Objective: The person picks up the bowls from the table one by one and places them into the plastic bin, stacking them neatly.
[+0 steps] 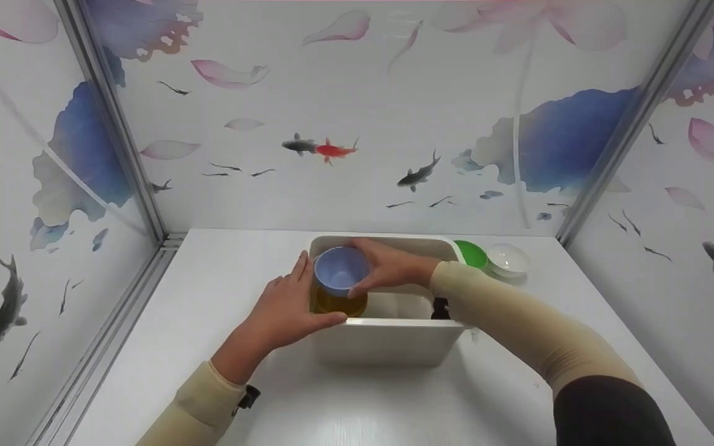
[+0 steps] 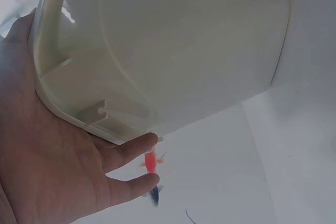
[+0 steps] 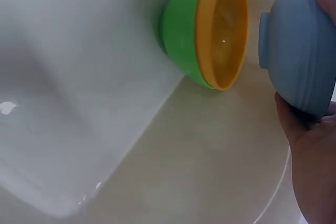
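White table (image 1: 363, 402), fish-printed walls (image 1: 357, 192); right grip (image 1: 388, 263) holding blue bowl (image 1: 341, 271) over bin (image 1: 388, 344), left grip (image 1: 286, 313) straight-fingered, touching bin.

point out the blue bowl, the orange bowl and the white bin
Blue bowl (image 1: 341, 271): head view, on its inside.
Orange bowl (image 3: 224, 31): right wrist view, on its inner wall.
White bin (image 1: 391, 344): head view, on its outer near wall.

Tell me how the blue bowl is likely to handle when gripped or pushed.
The blue bowl looks stiff: its rim appears evenly round though the right hand grips it. Its smooth outer wall may be slightly slippery. Set down and pushed at the rim, it could tip, as its foot is narrower than its mouth.
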The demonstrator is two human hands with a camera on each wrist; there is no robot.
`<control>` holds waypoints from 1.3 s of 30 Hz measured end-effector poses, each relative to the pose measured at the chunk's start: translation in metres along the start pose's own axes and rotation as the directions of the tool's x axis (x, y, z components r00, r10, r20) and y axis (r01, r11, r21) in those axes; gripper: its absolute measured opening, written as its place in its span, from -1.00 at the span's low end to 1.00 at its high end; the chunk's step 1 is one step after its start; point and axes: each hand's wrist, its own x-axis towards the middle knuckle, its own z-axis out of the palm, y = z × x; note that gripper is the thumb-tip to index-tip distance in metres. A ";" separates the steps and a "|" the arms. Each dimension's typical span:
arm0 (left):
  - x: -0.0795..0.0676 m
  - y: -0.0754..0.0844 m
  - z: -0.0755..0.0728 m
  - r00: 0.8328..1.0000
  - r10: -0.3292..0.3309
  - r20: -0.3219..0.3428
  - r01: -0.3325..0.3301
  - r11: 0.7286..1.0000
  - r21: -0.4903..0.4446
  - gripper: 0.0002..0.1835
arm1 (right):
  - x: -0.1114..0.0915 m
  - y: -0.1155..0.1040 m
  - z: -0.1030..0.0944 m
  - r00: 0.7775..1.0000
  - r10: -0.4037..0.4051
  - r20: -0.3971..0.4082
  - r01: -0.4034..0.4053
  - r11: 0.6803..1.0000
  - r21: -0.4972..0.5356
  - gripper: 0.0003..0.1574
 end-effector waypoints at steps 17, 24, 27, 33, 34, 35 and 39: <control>0.000 0.000 0.002 1.000 -0.009 0.002 0.009 1.000 -0.006 0.53 | 0.007 0.000 0.014 0.997 0.068 0.023 -0.062 0.979 -0.193 0.40; 0.000 0.000 0.001 1.000 -0.008 -0.004 0.008 1.000 -0.003 0.52 | 0.006 -0.002 0.014 0.994 0.077 0.082 -0.052 0.961 -0.273 0.39; -0.001 0.001 0.000 1.000 -0.008 -0.005 0.008 1.000 0.004 0.53 | 0.006 -0.002 0.014 0.992 0.047 0.120 -0.009 0.953 -0.303 0.36; -0.001 0.001 0.001 1.000 -0.003 -0.008 0.003 1.000 0.025 0.54 | 0.005 0.000 0.017 0.986 0.045 0.158 0.011 0.941 -0.337 0.34; -0.001 0.001 0.001 1.000 -0.003 -0.008 0.003 1.000 0.025 0.54 | 0.005 -0.001 0.017 0.986 0.054 0.160 0.004 0.941 -0.339 0.34; -0.001 0.001 0.000 1.000 -0.004 -0.007 0.004 1.000 0.025 0.54 | 0.005 -0.002 0.017 0.985 0.056 0.161 0.001 0.942 -0.337 0.34; 0.000 0.001 -0.001 1.000 -0.004 -0.007 0.005 1.000 0.021 0.54 | 0.006 -0.004 0.017 0.983 0.057 0.176 0.009 0.936 -0.352 0.35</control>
